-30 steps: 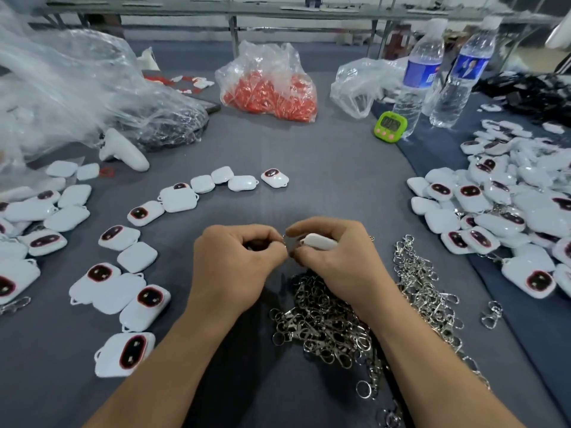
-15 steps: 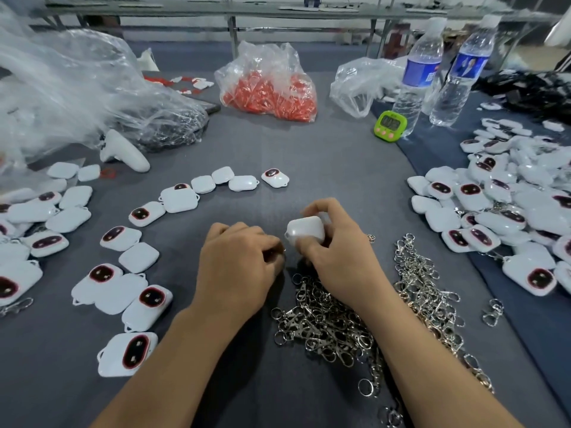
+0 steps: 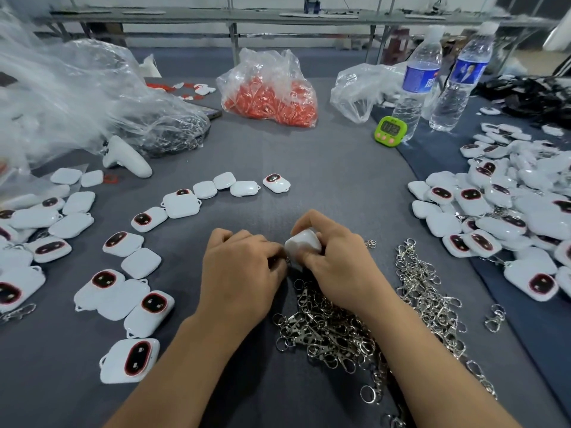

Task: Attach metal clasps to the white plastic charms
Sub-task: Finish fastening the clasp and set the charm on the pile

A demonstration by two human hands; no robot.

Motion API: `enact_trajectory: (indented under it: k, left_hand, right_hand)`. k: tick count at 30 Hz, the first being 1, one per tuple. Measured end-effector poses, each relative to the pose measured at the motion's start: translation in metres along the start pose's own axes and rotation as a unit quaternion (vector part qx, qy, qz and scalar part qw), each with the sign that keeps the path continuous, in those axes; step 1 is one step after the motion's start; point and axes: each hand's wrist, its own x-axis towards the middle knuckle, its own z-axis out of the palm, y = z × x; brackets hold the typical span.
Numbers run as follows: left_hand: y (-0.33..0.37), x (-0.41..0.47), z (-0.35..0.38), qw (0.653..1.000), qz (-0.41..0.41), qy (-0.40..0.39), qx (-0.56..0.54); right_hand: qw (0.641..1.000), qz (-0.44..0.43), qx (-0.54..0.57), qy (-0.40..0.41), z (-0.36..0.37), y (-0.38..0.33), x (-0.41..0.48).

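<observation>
Above heap of silver metal clasps (image 3: 327,332), right hand (image 3: 336,270) grips rounded white plastic charm (image 3: 304,244), likely presenting loop; left hand (image 3: 244,270) curled alongside, contents hidden, cannot tell.

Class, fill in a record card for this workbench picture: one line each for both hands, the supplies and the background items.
Left hand: fingers curled beside the white charm; contents hidden
Right hand: grips the white charm
Supplies: metal clasps heaped below the hands; loose charms on both sides
Background: green timer, two water bottles, bag of red parts
</observation>
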Motion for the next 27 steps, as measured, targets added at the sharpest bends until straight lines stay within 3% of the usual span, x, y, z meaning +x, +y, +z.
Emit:
enact_trajectory:
  k: [8, 11, 15, 20, 24, 27]
  left_hand:
    - [0.002, -0.001, 0.002, 1.000, -0.019, 0.013, -0.017]
    - [-0.001, 0.002, 0.000, 0.991, -0.050, 0.020, -0.118]
    - [-0.001, 0.004, -0.006, 0.959, -0.075, 0.022, -0.274]
    - [0.001, 0.007, -0.005, 0.935, -0.109, 0.001, -0.336]
    - [-0.002, 0.005, -0.004, 0.945, -0.098, -0.009, -0.313]
    - [0.001, 0.001, -0.002, 0.989, 0.018, 0.072, -0.125]
  right_hand:
    - [0.999, 0.000, 0.033, -0.012, -0.001, 0.000, -0.002]
    - [0.991, 0.040, 0.128, -0.001, -0.002, 0.000, -0.001]
    - [0.950, 0.096, 0.298, -0.013, -0.012, 0.000, 0.002]
    - [0.927, 0.123, 0.353, -0.040, -0.019, 0.000, 0.002]
    - [0.931, 0.104, 0.349, -0.024, -0.016, -0.001, 0.000]
    - [0.939, 0.083, 0.332, 0.001, -0.009, -0.004, -0.003]
